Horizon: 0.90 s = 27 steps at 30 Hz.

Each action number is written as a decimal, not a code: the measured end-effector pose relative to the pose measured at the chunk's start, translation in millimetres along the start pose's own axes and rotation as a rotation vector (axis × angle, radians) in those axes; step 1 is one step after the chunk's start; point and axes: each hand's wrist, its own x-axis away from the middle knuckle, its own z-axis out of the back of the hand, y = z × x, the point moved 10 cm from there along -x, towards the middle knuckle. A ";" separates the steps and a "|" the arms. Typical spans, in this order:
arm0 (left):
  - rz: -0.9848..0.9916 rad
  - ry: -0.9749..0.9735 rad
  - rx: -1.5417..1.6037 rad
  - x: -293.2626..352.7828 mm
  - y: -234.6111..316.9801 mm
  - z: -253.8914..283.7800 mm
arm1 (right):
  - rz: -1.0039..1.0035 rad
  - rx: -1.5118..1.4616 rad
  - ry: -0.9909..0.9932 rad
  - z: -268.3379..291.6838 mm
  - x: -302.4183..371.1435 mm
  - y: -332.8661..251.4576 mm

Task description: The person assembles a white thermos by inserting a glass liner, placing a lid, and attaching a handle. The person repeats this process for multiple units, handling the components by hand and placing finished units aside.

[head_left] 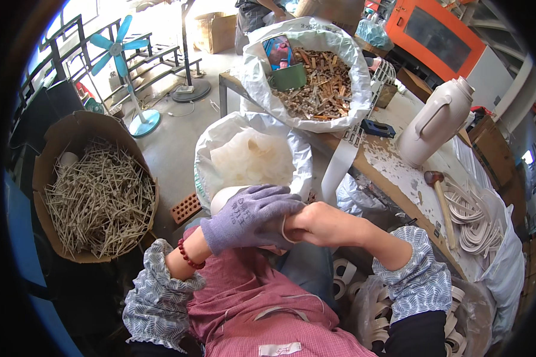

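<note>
My left hand, in a purple-grey work glove, is closed over a pale cylindrical piece above my lap. Its fingers reach across to my right hand, which is bare. The right fingers are curled at a pale curved rim, seemingly part of the same piece; the gloved hand hides most of it. Just beyond my hands stands a white woven sack with translucent whitish material inside.
A carton of thin pale sticks stands left, near a blue fan and perforated brick. The right bench holds a sack of brown pieces, a flask, a mallet and coiled strips. Pale rings lie below. Someone stands behind.
</note>
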 end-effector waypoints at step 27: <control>0.963 0.482 -0.366 122.2 -129.1 161.6 | -0.437 -0.278 1.029 180.4 179.8 247.2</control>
